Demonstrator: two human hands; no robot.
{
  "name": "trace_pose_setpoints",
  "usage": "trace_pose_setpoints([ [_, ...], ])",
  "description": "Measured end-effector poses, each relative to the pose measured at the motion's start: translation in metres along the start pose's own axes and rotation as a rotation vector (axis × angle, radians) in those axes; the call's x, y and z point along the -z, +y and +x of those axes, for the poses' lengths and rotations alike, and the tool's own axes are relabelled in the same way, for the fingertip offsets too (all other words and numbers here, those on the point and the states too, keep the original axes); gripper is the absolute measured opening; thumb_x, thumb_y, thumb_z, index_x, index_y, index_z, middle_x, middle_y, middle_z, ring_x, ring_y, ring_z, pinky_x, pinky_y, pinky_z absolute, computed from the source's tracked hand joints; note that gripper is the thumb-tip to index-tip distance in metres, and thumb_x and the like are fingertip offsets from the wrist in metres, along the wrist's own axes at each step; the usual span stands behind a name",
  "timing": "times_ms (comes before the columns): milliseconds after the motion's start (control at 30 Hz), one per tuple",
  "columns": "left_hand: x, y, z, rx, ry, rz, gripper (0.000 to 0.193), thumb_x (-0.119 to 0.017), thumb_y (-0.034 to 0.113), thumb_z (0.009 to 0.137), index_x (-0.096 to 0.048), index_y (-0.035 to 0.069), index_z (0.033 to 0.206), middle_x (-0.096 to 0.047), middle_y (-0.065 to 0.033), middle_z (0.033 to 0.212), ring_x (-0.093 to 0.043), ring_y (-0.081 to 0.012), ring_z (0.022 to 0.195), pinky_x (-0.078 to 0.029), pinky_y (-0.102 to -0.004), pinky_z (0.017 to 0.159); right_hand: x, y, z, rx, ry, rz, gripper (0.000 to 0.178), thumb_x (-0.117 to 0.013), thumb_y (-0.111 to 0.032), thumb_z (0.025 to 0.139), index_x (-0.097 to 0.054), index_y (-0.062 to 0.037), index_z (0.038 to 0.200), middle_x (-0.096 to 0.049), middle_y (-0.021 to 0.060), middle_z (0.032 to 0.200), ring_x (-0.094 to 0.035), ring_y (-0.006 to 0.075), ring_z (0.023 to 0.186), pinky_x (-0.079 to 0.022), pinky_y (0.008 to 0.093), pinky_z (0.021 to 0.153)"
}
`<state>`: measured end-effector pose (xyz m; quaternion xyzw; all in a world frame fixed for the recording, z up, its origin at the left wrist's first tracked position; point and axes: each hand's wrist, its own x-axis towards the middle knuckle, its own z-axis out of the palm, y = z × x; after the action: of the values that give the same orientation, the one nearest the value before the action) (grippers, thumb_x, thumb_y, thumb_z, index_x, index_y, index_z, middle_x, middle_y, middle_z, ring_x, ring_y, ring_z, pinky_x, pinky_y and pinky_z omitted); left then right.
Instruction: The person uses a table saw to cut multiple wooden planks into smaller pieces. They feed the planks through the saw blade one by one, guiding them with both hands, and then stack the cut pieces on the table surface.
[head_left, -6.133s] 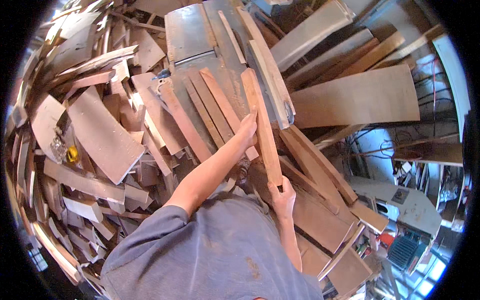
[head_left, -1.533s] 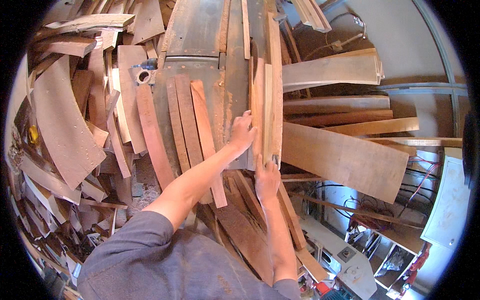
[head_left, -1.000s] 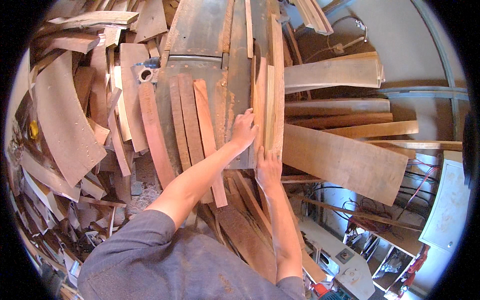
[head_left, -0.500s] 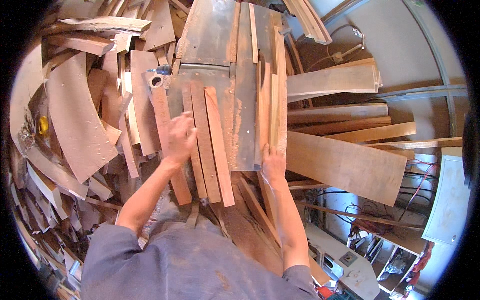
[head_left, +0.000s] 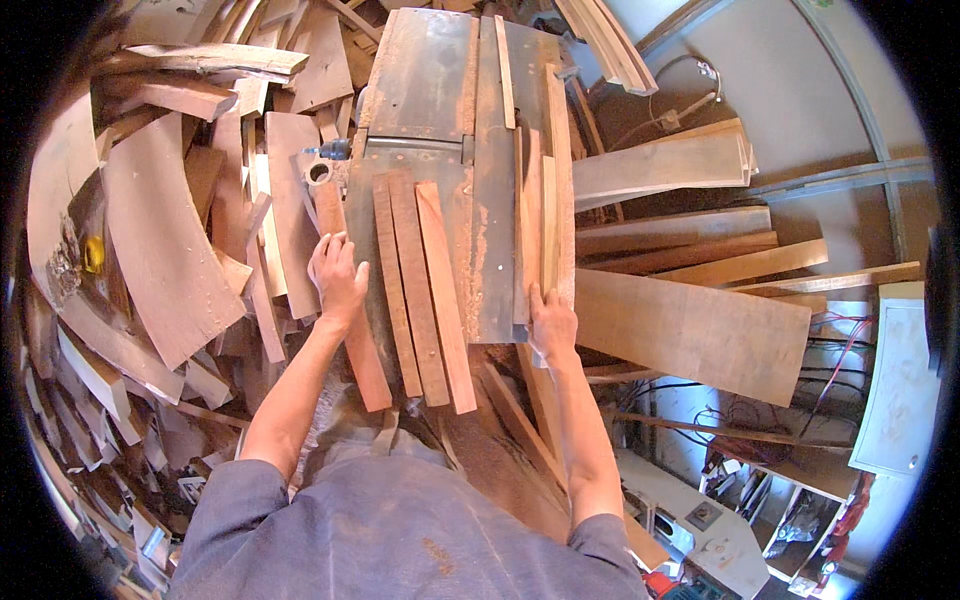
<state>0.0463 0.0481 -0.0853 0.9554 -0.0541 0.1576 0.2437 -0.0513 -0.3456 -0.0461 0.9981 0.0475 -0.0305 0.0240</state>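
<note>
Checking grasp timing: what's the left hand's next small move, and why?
Probably close the left hand firmly on the strip of wood under it: the hand lies across the strip's middle, grip unclear, while the right hand is at another strip's near end.

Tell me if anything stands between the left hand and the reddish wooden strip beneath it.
Nothing visible does: the left hand appears to rest directly on the reddish wooden strip. Three other strips lie to the right, not in between.

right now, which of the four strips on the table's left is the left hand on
The leftmost, reddish strip: the left hand lies over it, while the other three strips sit untouched to its right.
</note>
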Motion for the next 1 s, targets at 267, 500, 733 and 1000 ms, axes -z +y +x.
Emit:
trace_pose_setpoints([
  [267, -0.004, -0.005, -0.002, 0.005, 0.021, -0.039, 0.047, -0.080, 0.014, 0.074, -0.063, 0.004, 0.118, -0.056, -0.0085, 0.140, -0.042, -0.0328, 0.139, -0.032, -0.0529, 0.113, -0.006, 0.003, 0.010, -0.003, -0.007, -0.022, 0.075, -0.084, -0.012, 0.068, -0.057, -0.0057, 0.137, -0.062, 0.0138, 0.106, -0.065, 0.0327, 0.098, -0.058, 0.0430, 0.077],
  [500, -0.003, -0.002, -0.001, 0.028, 0.013, -0.030, 0.047, -0.079, 0.013, 0.074, -0.063, 0.004, 0.118, -0.056, -0.0080, 0.139, -0.042, -0.0322, 0.140, -0.030, -0.0533, 0.114, -0.002, 0.007, 0.022, -0.025, -0.022, -0.022, 0.083, -0.089, -0.016, 0.063, -0.057, -0.0076, 0.139, -0.061, 0.0131, 0.104, -0.065, 0.0330, 0.098, -0.059, 0.0435, 0.076],
  [733, -0.007, -0.004, -0.001, 0.043, 0.018, -0.047, 0.047, -0.078, 0.013, 0.075, -0.064, 0.003, 0.119, -0.056, -0.0079, 0.140, -0.042, -0.0318, 0.140, -0.030, -0.0529, 0.115, -0.006, 0.013, 0.033, -0.025, -0.008, 0.021, 0.082, -0.090, -0.016, 0.063, -0.057, -0.0083, 0.138, -0.062, 0.0142, 0.105, -0.065, 0.0340, 0.099, -0.059, 0.0435, 0.077],
  [1000, -0.006, -0.003, -0.001, 0.037, 0.012, -0.050, 0.047, -0.077, 0.012, 0.075, -0.064, 0.002, 0.119, -0.057, -0.0088, 0.140, -0.042, -0.0322, 0.140, -0.030, -0.0530, 0.115, -0.007, 0.017, 0.045, -0.008, 0.003, 0.016, 0.079, -0.087, -0.012, 0.062, -0.058, -0.0076, 0.136, -0.062, 0.0145, 0.106, -0.066, 0.0343, 0.098, -0.059, 0.0441, 0.075],
])
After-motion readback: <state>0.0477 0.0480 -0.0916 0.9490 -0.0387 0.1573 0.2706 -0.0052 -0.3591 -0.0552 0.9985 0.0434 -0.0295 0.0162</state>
